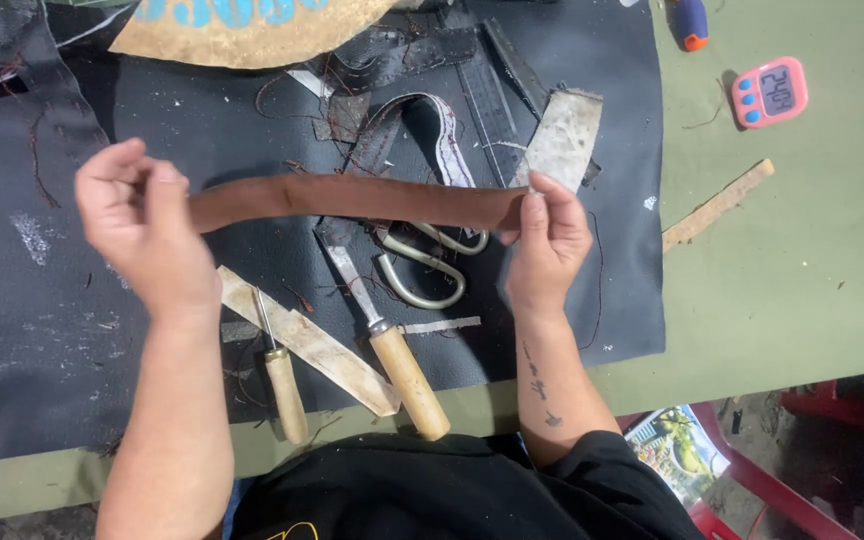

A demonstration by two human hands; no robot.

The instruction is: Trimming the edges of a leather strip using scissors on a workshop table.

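I hold a long brown leather strap (352,197) stretched level above a black mat (42,330). My left hand (142,225) is closed around its left end. My right hand (547,235) pinches its right end between thumb and fingers. Under the strap lie a wooden-handled knife (392,345), a wooden-handled awl (280,385), metal scissors (422,270) and a pale leather strip (302,340).
Black straps and a pale scrap (564,135) lie at the mat's far side, with a tan leather piece (242,30) at the top. On the green table surface (802,260) sit a pink timer (770,92), a thin tan strip (717,205) and a blue-orange tool (690,22). A red chair (752,500) stands at the lower right.
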